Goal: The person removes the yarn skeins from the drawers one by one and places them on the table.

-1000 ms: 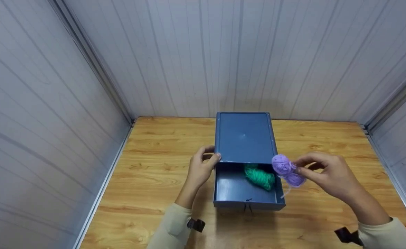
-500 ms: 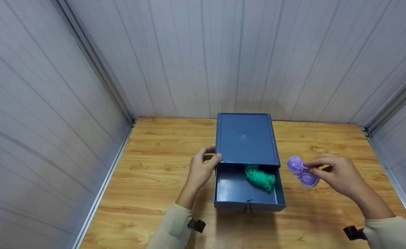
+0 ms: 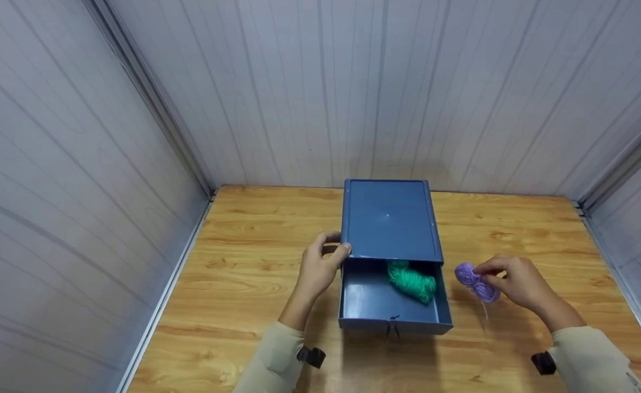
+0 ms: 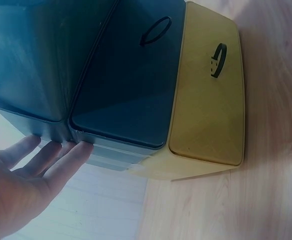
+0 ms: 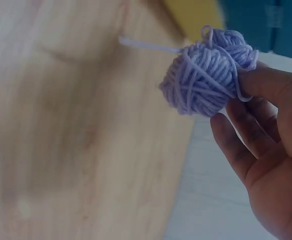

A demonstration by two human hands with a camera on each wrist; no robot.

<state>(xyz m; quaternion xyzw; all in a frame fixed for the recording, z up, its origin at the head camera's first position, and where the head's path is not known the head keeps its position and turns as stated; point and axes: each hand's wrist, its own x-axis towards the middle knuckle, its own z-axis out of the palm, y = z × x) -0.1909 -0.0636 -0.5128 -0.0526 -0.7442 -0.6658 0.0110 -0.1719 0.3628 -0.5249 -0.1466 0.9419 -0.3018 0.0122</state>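
My right hand pinches a small skein of purple yarn at its narrow middle, just right of the open drawer. A loose yarn tail hangs from the skein; in the right wrist view the purple skein is held by thumb and fingertips. A bundle of green yarn lies in the right part of the pulled-out top drawer. At the blue cabinet's front left corner rests my left hand, thumb at the top edge. The left wrist view shows its extended fingers touching the side.
Below the open drawer are a closed blue drawer and a closed yellow drawer, each with a black loop handle. The cabinet stands on a wood-grain table. White panel walls rise behind and on both sides.
My right hand has carried the purple yarn rightward, away from the drawer's right edge, then lowered it nearer the table. The left hand has stayed at the cabinet's corner.
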